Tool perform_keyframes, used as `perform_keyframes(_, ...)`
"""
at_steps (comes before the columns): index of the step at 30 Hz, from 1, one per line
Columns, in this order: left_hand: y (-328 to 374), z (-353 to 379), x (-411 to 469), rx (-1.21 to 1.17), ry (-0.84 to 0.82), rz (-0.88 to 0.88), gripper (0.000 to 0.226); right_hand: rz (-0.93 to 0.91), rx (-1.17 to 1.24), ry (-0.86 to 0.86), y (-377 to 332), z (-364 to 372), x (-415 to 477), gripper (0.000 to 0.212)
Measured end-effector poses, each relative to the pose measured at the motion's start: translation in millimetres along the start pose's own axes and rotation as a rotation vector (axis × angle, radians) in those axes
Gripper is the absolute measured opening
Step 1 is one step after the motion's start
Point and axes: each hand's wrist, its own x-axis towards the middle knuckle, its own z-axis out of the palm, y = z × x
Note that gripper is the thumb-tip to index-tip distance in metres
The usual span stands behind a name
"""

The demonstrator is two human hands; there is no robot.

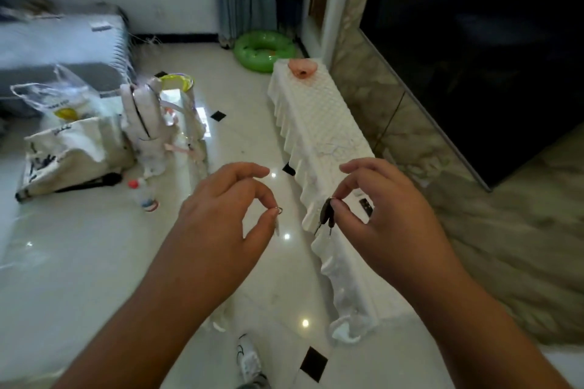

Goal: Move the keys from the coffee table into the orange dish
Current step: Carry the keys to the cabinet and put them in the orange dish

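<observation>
My right hand [382, 211] pinches a bunch of dark-headed keys [327, 218] between thumb and forefinger, and they hang down over the near part of a long white-covered cabinet [319, 123]. My left hand [227, 211] pinches a small silver key on a metal ring [277, 218] over the floor. Both hands are raised at about the same height, a short gap apart. The orange dish [302, 68] sits at the far end of the white-covered cabinet, well beyond both hands.
A coffee table at the left holds bags [72, 151], a plastic bag and a small bottle [143, 196]. A green inflatable ring [264, 49] lies on the tiled floor by the curtain. A dark TV screen [474, 41] fills the right. A small black object [366, 206] lies on the cabinet.
</observation>
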Motion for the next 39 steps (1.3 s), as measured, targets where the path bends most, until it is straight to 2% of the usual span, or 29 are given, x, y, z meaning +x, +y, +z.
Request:
perform_keyframes(6,-40,-22,46,0.014,0.046,-0.036,0.009,-0.039,0.009,0.020,-22,23,63,0.009)
perform_keyframes(14,-75,-30,94,0.029,0.071,-0.097,0.010,-0.034,0.033,-0.043,-23,49,129,0.008)
perform_keyframes(25,-90,3,217,0.089,0.095,-0.156,0.008,-0.099,0.116,-0.095,32,62,270,0.007)
perform_keyframes(34,-79,37,346,0.128,0.231,-0.136,0.008,-0.213,0.165,-0.086,82,50,406,0.007)
perform_keyframes(39,-85,45,385,0.145,0.219,-0.183,0.008,-0.229,0.189,-0.113,99,49,451,0.009)
